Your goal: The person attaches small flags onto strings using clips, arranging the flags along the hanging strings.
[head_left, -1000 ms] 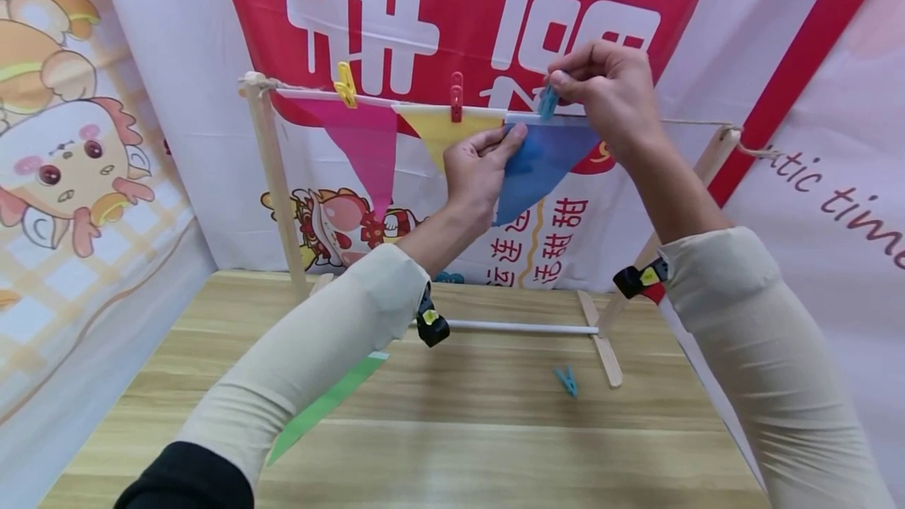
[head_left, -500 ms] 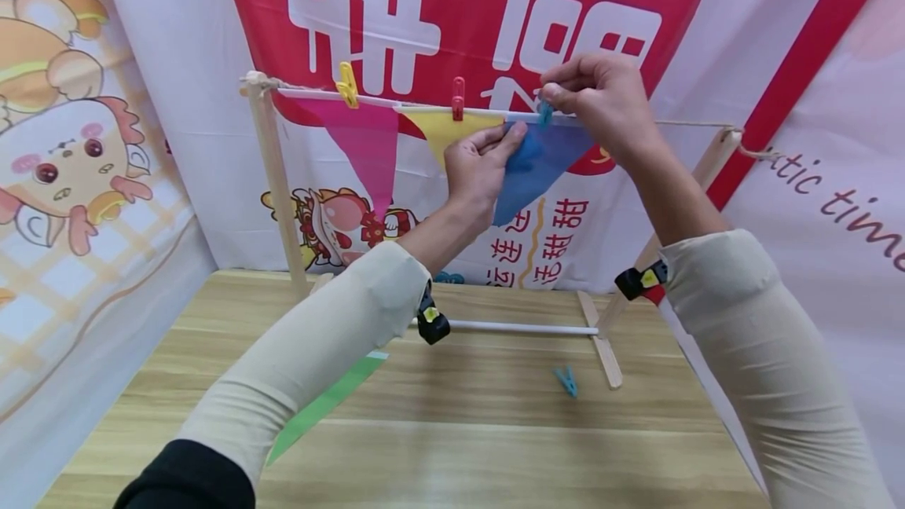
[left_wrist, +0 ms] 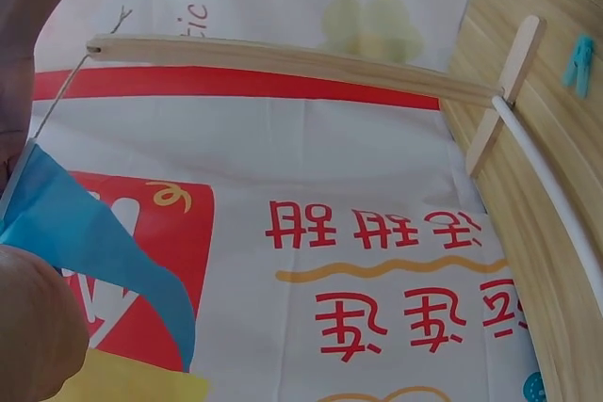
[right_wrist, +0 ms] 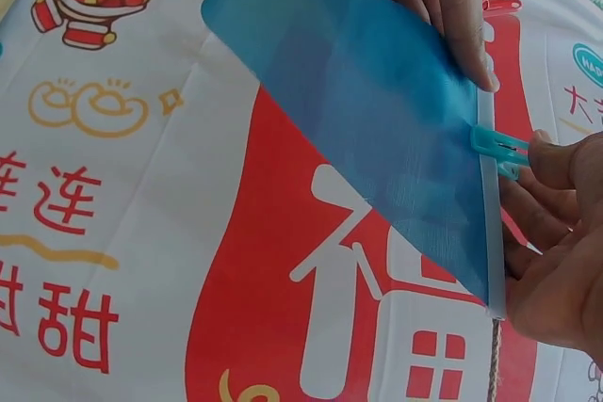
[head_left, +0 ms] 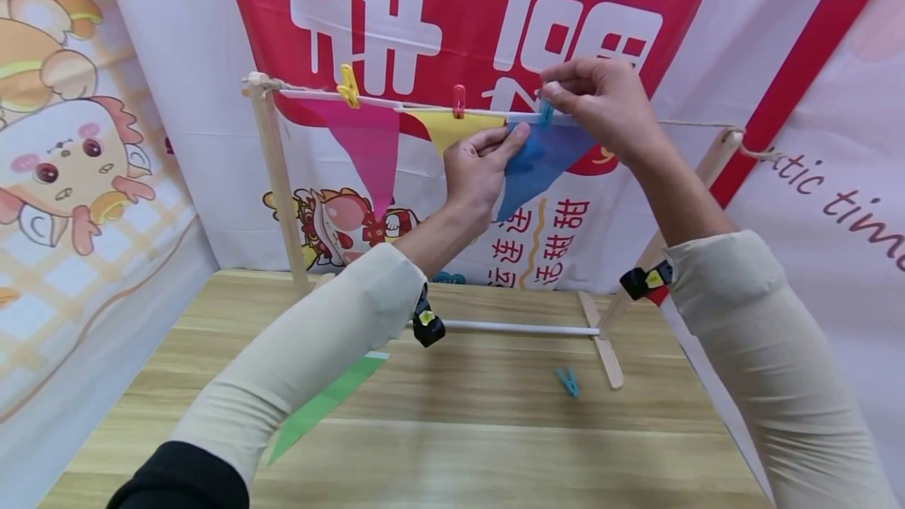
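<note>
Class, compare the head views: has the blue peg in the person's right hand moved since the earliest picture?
Yes. The blue peg in the right hand has come down onto the string, measured against the red peg clipped there.

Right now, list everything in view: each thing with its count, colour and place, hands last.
blue flag: one, blue, on the string, third from the left post
blue peg: one, blue, at the blue flag's top edge
yellow flag: one, yellow, middle of the string
red peg: one, red, on the yellow flag's top edge
pink flag: one, pink, nearest the left post
yellow peg: one, yellow, on the pink flag's top edge
spare peg: one, blue, lying on the table
green flag: one, green, flat on the table
wooden frame: one, pale wood
table: one, wood grain
left hand: holds the blue flag
right hand: its grip pinches the blue peg
</note>
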Motion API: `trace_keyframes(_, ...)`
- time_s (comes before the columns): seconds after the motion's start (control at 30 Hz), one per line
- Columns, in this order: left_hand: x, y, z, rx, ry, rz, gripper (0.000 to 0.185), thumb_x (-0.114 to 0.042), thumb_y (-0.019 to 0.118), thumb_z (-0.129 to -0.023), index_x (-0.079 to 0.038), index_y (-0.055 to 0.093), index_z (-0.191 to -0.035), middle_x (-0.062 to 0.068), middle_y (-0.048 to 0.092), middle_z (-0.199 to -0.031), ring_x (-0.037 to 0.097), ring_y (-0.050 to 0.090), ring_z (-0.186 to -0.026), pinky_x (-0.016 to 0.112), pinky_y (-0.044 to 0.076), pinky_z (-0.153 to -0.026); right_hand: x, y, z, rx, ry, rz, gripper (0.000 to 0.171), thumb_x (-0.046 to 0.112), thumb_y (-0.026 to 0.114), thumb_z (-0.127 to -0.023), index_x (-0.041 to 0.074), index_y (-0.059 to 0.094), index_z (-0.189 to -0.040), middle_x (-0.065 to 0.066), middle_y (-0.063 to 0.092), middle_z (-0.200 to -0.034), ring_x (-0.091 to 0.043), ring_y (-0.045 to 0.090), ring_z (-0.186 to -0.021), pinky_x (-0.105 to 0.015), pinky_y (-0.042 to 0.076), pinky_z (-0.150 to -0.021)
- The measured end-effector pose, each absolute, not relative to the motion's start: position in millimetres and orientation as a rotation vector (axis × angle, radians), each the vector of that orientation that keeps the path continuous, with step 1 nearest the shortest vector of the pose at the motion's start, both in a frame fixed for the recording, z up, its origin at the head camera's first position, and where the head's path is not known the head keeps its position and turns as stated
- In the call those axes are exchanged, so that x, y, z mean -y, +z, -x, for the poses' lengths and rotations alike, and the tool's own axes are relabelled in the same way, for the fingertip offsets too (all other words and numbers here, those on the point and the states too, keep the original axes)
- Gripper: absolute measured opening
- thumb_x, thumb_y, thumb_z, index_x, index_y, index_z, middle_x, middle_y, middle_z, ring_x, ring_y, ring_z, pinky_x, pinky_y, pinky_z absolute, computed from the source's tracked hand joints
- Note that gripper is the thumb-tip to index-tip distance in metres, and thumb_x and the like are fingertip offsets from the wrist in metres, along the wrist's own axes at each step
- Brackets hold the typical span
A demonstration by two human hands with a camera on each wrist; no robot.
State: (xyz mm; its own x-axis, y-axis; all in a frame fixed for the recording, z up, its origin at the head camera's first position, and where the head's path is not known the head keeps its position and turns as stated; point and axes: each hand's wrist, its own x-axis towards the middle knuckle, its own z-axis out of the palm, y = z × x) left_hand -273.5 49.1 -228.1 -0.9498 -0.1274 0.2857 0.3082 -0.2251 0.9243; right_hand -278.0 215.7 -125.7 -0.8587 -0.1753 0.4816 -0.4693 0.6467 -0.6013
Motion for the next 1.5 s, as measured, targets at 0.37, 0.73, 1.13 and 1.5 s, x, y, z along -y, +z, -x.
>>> trace_keyframes(0.37,-32,-234,264,1.720,-2.153,0.238,0.044,-0.054,0.077,-0.106,-0.016,0.085,-0.127,0.002,0.086,-0.123,0.017,0.085,-0.108,0.040,0.068,-0.105,-213,-124,276,2.553,1.038,-0.494,0.051,0.045,0.072,-0.110,0.019,0.071,-0.154,-0.010,0.076,-0.148,-0.027,0.072,-0.129,-0.057,0.058,-0.121)
trace_keyframes(0.73,-10,-226,273,1.597,-2.164,0.242,0.053,-0.056,0.073,-0.108,-0.004,0.084,-0.106,0.015,0.087,-0.101,0.021,0.087,-0.087,0.030,0.070,-0.079,-213,-124,277,2.546,1.036,-0.475,0.048,0.042,0.072,-0.110,0.021,0.072,-0.153,-0.008,0.077,-0.147,-0.023,0.074,-0.125,-0.051,0.062,-0.116)
trace_keyframes(1.13,1,-212,278,1.668,-2.157,0.204,0.049,-0.054,0.079,-0.104,-0.007,0.084,-0.091,0.011,0.085,-0.089,0.027,0.086,-0.079,0.029,0.068,-0.068,-213,-126,275,2.547,1.031,-0.499,0.050,0.042,0.075,-0.108,0.019,0.072,-0.153,-0.007,0.077,-0.146,-0.022,0.074,-0.122,-0.048,0.065,-0.112)
trace_keyframes(1.5,6,-211,275,1.708,-2.142,0.256,0.047,-0.053,0.082,-0.102,-0.007,0.084,-0.092,0.012,0.084,-0.087,0.028,0.084,-0.076,0.029,0.067,-0.067,-213,-124,274,2.572,1.003,-0.467,0.058,0.051,0.078,-0.105,0.023,0.070,-0.155,-0.007,0.076,-0.149,-0.025,0.073,-0.125,-0.052,0.064,-0.113)
